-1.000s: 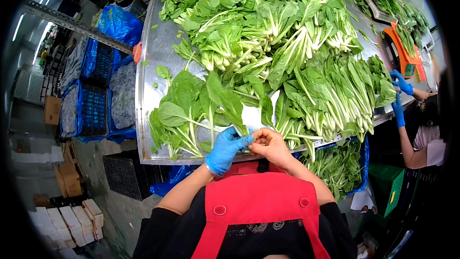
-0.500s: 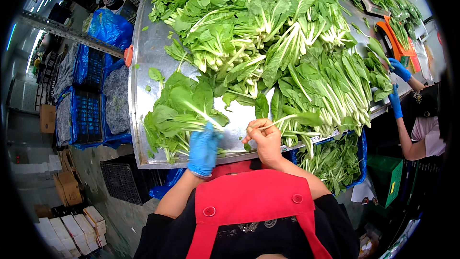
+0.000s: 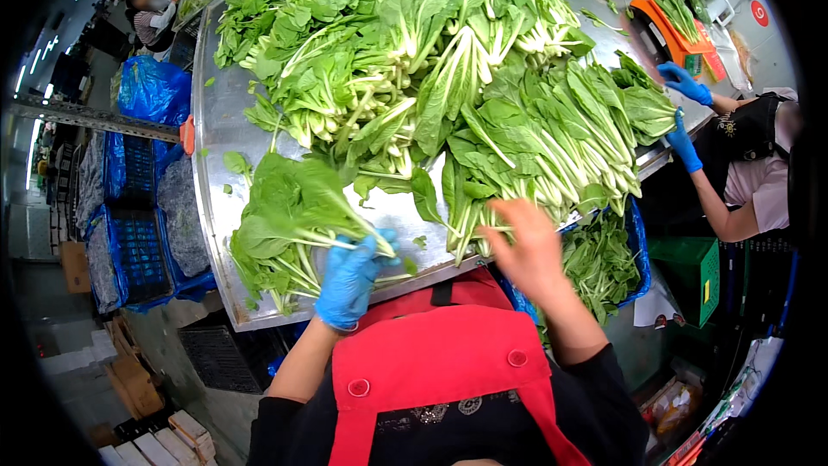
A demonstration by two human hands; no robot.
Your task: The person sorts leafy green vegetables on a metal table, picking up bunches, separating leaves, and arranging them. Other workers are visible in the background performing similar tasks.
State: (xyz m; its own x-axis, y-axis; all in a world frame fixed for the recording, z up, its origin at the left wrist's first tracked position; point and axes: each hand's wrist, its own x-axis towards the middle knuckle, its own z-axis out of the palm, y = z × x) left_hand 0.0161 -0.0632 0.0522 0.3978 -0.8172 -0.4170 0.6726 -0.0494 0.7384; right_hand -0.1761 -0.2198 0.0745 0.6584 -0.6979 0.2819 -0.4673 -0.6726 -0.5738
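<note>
The left forearm (image 3: 304, 366) is slanting forward and inward, its wrist lying nearly straight, while the blue-gloved left hand (image 3: 352, 283) is gripping with its fingers curled. The right forearm (image 3: 573, 324) is leaning forward and leftward, and the bare, blurred right hand (image 3: 531, 252) is holding its fingers loosely parted.

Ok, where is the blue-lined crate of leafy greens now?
In the head view, the blue-lined crate is right of centre, between the bare right hand and the green plastic crate.
</note>
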